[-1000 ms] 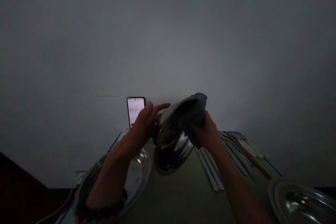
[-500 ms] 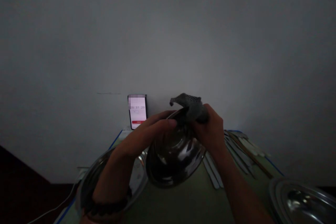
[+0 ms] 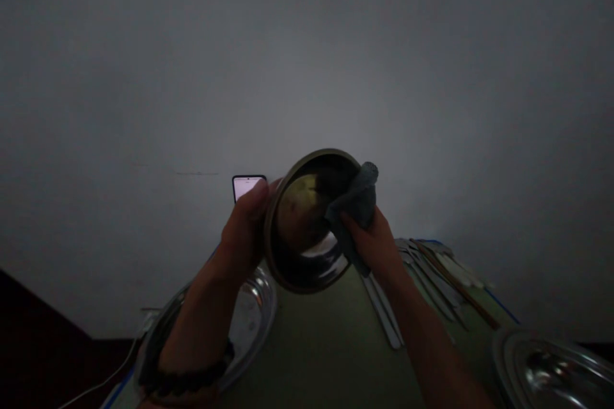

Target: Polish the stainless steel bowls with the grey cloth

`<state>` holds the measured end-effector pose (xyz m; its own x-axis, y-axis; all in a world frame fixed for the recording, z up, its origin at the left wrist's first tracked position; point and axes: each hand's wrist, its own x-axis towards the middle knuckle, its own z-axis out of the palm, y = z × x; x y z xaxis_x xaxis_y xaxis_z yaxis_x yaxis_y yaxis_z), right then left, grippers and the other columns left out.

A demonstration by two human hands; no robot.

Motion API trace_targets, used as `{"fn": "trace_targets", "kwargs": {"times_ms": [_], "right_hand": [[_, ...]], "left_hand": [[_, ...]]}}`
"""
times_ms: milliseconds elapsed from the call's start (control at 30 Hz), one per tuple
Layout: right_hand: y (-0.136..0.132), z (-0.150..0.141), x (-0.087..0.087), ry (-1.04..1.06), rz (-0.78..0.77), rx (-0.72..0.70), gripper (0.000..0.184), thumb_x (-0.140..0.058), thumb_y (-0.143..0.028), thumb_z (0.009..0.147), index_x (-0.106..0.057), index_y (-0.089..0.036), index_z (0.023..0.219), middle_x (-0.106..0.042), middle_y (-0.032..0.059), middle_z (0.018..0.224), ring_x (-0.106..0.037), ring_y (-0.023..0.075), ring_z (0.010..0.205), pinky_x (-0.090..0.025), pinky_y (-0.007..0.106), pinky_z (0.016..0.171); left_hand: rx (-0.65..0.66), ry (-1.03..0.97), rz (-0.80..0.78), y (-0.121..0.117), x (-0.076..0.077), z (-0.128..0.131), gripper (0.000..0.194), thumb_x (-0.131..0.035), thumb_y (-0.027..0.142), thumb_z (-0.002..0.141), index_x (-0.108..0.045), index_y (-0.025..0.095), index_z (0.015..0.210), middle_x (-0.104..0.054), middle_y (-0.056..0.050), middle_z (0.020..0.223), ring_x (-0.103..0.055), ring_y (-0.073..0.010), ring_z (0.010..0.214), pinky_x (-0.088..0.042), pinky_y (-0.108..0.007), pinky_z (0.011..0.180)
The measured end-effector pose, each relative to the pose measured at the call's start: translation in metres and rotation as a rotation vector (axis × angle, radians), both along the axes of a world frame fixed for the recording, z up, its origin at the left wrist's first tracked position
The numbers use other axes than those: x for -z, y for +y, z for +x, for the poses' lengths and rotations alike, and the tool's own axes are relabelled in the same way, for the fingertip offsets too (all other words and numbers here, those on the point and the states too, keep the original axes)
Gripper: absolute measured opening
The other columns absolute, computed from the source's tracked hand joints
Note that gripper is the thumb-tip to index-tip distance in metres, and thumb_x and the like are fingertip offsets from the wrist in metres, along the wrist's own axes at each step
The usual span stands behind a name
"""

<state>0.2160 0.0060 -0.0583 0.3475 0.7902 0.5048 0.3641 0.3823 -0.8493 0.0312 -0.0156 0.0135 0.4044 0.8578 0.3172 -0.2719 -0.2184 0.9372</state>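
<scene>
I hold a round steel bowl (image 3: 302, 223) up in the air over the table, its open side turned toward me. My left hand (image 3: 244, 230) grips the bowl's left rim, fingers wrapped behind it. My right hand (image 3: 374, 246) is closed on a grey cloth (image 3: 357, 204) that presses against the bowl's right rim and inner wall. A dark bead bracelet sits on my left wrist.
A phone (image 3: 248, 185) with a lit screen leans on the wall behind the bowl. A steel tray (image 3: 252, 316) lies at the left under my forearm, another steel tray (image 3: 551, 367) at the bottom right. Several flat utensils (image 3: 432, 275) lie on the green table (image 3: 316, 351).
The bowl has been raised and turned from its outer side facing me to its open side facing me. The cloth moved from the top rim to the right inner wall.
</scene>
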Motion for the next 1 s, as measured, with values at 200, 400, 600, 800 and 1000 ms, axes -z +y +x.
{"fn": "trace_targets", "kwargs": {"times_ms": [200,400,600,800,1000], "right_hand": [[-0.018,0.015,-0.025,-0.252,0.031,0.19,0.026,-0.065,-0.04,0.071,-0.052,-0.021,0.081,-0.059,0.0014,0.075,-0.053,0.0194,0.07,-0.041,0.031,0.063],[-0.034,0.005,-0.042,-0.412,0.175,0.165,0.025,-0.069,-0.036,0.069,-0.051,-0.022,0.08,-0.054,-0.0004,0.078,-0.051,0.0169,0.071,-0.04,0.03,0.064],[-0.035,0.0,-0.039,-0.392,0.198,0.192,0.027,-0.068,-0.04,0.071,-0.051,-0.021,0.082,-0.056,0.0014,0.082,-0.054,0.0186,0.076,-0.043,0.032,0.068],[-0.012,-0.003,-0.017,0.041,0.242,0.194,0.038,-0.058,-0.044,0.078,-0.056,-0.017,0.105,-0.063,0.0101,0.105,-0.058,0.025,0.098,-0.044,0.042,0.085],[-0.004,-0.002,-0.009,0.146,0.127,0.073,0.043,-0.059,-0.045,0.077,-0.055,-0.017,0.11,-0.063,0.0118,0.109,-0.059,0.027,0.101,-0.044,0.045,0.086]], "left_hand": [[0.161,0.241,-0.09,0.0,0.012,-0.015,0.041,-0.06,0.057,0.072,-0.074,0.019,0.072,-0.071,-0.005,0.062,-0.068,-0.0242,0.074,-0.053,-0.034,0.07],[0.178,0.216,-0.013,-0.011,0.011,-0.025,0.048,-0.053,0.064,0.074,-0.075,0.021,0.081,-0.071,-0.005,0.066,-0.068,-0.0268,0.082,-0.052,-0.04,0.077],[0.209,0.337,0.143,-0.009,-0.003,-0.027,0.039,-0.062,0.049,0.073,-0.072,0.018,0.093,-0.073,-0.007,0.093,-0.061,-0.0319,0.102,-0.049,-0.043,0.087],[0.275,0.274,0.218,-0.013,-0.003,-0.02,0.072,-0.073,0.037,0.069,-0.047,0.02,0.133,-0.064,-0.01,0.116,-0.058,-0.0315,0.106,-0.048,-0.041,0.088],[0.229,0.192,0.267,-0.013,-0.001,-0.013,0.079,-0.073,0.036,0.07,-0.038,0.025,0.14,-0.061,-0.008,0.123,-0.056,-0.0305,0.112,-0.047,-0.039,0.093]]}}
